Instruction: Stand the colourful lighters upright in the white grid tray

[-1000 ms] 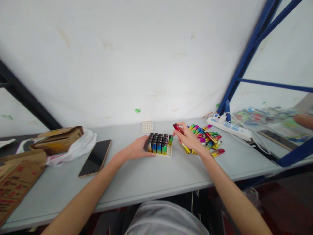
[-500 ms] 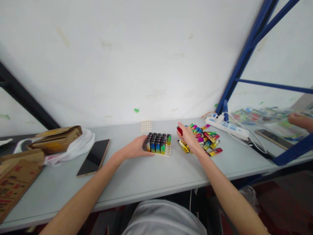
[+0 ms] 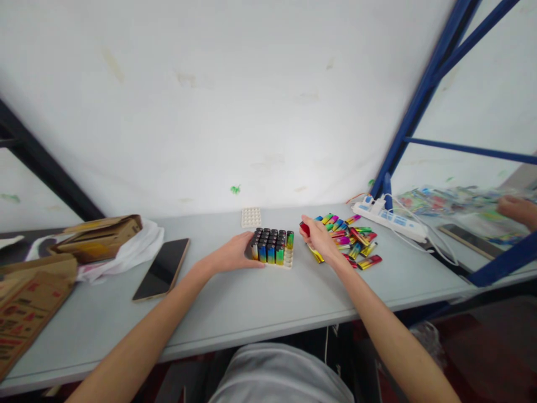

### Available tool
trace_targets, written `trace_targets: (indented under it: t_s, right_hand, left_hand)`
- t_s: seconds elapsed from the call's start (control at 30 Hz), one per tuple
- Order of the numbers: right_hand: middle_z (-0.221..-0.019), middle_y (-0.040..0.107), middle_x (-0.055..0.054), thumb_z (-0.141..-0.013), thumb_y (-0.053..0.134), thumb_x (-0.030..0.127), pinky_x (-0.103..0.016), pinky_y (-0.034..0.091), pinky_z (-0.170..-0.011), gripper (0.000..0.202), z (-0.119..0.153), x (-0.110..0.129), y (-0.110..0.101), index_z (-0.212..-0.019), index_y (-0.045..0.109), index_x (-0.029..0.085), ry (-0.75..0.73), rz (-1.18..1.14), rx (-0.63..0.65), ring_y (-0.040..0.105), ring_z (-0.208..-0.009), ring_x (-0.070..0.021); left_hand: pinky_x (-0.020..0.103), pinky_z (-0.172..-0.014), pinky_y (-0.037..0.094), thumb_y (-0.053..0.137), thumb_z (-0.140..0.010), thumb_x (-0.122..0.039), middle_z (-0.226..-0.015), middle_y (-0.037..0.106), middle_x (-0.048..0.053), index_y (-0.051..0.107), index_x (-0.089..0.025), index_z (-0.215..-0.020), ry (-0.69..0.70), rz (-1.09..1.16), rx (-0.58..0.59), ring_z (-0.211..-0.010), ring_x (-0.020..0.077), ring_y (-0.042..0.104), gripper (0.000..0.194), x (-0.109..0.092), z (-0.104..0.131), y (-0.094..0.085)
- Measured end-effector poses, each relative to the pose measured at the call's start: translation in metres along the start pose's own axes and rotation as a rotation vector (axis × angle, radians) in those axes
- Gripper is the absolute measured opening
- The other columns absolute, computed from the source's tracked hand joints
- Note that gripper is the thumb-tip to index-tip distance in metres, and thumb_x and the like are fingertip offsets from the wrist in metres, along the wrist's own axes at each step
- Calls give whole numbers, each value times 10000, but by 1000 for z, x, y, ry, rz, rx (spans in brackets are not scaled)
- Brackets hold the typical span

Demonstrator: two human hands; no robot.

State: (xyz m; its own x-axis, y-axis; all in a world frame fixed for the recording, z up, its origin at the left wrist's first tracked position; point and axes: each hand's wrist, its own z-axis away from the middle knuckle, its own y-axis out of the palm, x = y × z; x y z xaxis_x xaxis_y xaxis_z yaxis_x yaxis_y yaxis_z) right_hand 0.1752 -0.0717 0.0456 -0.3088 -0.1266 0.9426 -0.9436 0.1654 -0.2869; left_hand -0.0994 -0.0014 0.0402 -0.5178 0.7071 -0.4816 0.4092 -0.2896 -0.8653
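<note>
Upright in a white tray [image 3: 288, 263] with round holes stand several shiny, colour-graded cylinders [image 3: 271, 253] with black tops; their exact kind is too small to tell. My left hand [image 3: 236, 253] grips the left side of this block, thumb in front and fingers behind. Holes show along the tray's right front edge. Right of the tray, my right hand [image 3: 319, 238] is closed on a red cylinder [image 3: 305, 228] above the table. A loose heap of the same metallic cylinders [image 3: 354, 243] lies beside and behind that hand, partly hidden by it.
A second white holed tray [image 3: 251, 217] lies near the wall. At left are a dark phone [image 3: 162, 270], a white plastic bag [image 3: 146, 243] and cardboard boxes [image 3: 100, 240]. A power strip [image 3: 392, 220] with cables sits right. Another person's hand [image 3: 517, 211] shows beyond the blue frame [image 3: 400, 134].
My right hand has moved slightly left and down toward the filled tray, carrying the red cylinder. My left hand stays on the tray's side.
</note>
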Motion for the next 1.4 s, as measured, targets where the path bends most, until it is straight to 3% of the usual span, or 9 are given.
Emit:
trace_targets:
  t_s: [0.3,0.4,0.5,0.67,0.77,0.9,1.1,1.27,1.4]
  right_hand:
    - [-489,435,16,-969,363,371,-290,315,-561,438,-4,-7,-3,-552,402,241,-54,233,-80,404,-506,-142]
    - [-492,400,23,-1004,338,479,-287,307,-530,498,-4,-7,-2,-576,426,240,-8,140,-55,388,-494,-144]
    - [-537,363,51,-1006,324,647,-268,281,-491,565,-1,-3,-2,-744,575,213,-12,23,12,356,-480,-137]
    - [-731,511,25,-1039,334,637,-253,395,-563,527,13,21,-12,-1126,619,203,-143,68,152,482,-602,-135]
    - [-836,607,-8,-1054,389,557,-269,480,-686,413,20,34,-20,-1127,596,207,-207,189,205,579,-728,-154]
    - [-1112,666,-84,-979,593,496,-302,528,-807,307,22,38,-26,-1063,634,204,-321,294,136,644,-951,-195]
    - [-746,719,-11,-972,657,394,-283,462,-677,210,21,37,-25,-911,697,197,-334,511,215,644,-677,-169]
    - [-781,762,-29,-944,711,325,-277,461,-698,143,18,33,-20,-903,713,189,-334,591,180,675,-705,-175]
    - [-767,765,-28,-926,736,339,-262,465,-659,162,17,29,-17,-870,725,186,-308,522,261,682,-690,-170]
  left_hand:
    - [463,-1020,510,849,-702,-606,-1261,701,126,628,-191,-1237,0,6,-13,-1157,374,658,712,-1,1,-1]
    - [462,-1006,518,852,-696,-599,-1249,705,122,632,-193,-1225,-6,8,-19,-1150,378,663,703,-2,1,-1]
    - [455,-993,524,860,-693,-589,-1229,711,118,635,-189,-1213,-9,11,-14,-1131,373,672,694,-2,1,0]
    - [463,-1015,507,861,-711,-568,-1276,694,135,617,-183,-1256,-4,12,-4,-1163,372,657,711,-1,1,0]
    - [466,-1017,502,865,-709,-567,-1277,693,139,614,-181,-1269,-1,19,-1,-1161,372,654,725,0,1,0]
    - [457,-1022,498,865,-715,-551,-1275,697,135,617,-186,-1282,21,36,-8,-1165,369,652,719,1,0,1]
    - [448,-1040,495,857,-721,-561,-1293,688,123,604,-188,-1293,25,30,-3,-1184,359,646,728,0,0,1]
    - [454,-1052,492,859,-722,-542,-1296,686,130,608,-177,-1276,12,30,6,-1196,365,641,709,-2,1,0]
    - [445,-1058,492,864,-719,-523,-1307,687,120,607,-185,-1289,34,48,-2,-1203,360,643,711,-2,0,0]
